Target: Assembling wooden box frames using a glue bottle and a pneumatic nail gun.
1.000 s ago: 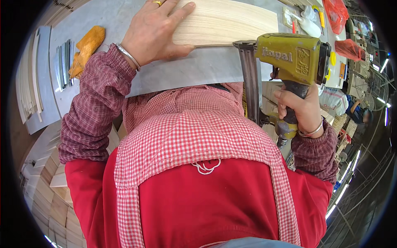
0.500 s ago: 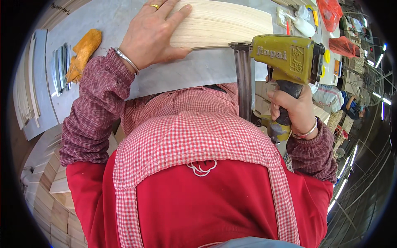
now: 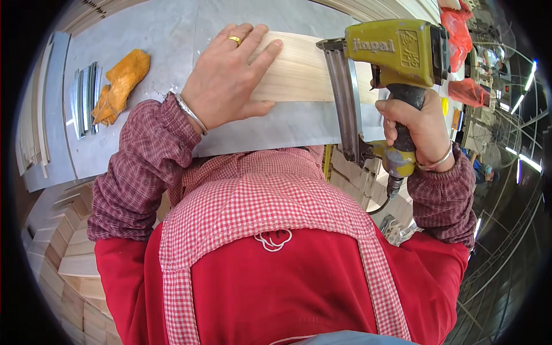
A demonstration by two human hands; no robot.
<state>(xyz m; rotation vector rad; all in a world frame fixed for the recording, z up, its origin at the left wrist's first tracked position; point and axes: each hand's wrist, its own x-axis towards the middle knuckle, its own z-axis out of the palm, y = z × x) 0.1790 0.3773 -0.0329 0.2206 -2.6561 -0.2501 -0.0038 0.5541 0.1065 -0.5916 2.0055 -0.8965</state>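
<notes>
In the head view, the nail gun point(image 3: 397, 52) and its slanting magazine cover part of the pale wooden board point(image 3: 296, 69), which lies on the grey table point(image 3: 276, 129). Whether the gun's nose touches the board cannot be told. The left hand point(image 3: 230, 80) hides the board's left end; its fingers are loosely spread and laid on the wood, gripping nothing, the thumb at the near edge. The right hand point(image 3: 425, 123) is wrapped around the gun's handle, most fingers hidden behind it; which one meets the trigger is unclear. A dark hose point(image 3: 379, 208) drops from the handle and disappears below. Left of the board lie an orange glove point(image 3: 127, 77) and thin metal strips point(image 3: 86, 100). Beyond the gun, a red bag point(image 3: 468, 92) shows; the workshop behind is dim and warped.
</notes>
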